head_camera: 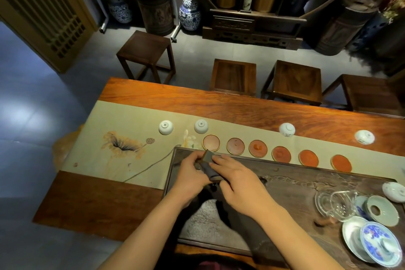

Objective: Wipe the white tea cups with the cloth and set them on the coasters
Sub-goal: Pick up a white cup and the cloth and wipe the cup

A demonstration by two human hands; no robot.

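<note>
Table (241, 105) is a warm reddish-orange wood with a beige runner (135, 120) down it, painted with a brown-and-yellow lotus (122, 143). Six gold-rimmed coasters (258, 148) run from pale pink on the left to deep orange-red on the right, with plain white cups (166, 127) behind them. Far back there's a blue-and-white patterned jar (189, 13), and near right a lidded bowl (378, 244) with blue flowers.

4 stools (234, 76); 2 porcelain jars (189, 13)

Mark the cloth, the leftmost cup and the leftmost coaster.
cloth (208, 167): head view, dark fold between the hands.
leftmost cup (166, 127): head view, upturned base.
leftmost coaster (211, 142): head view, centre of disc.
</note>
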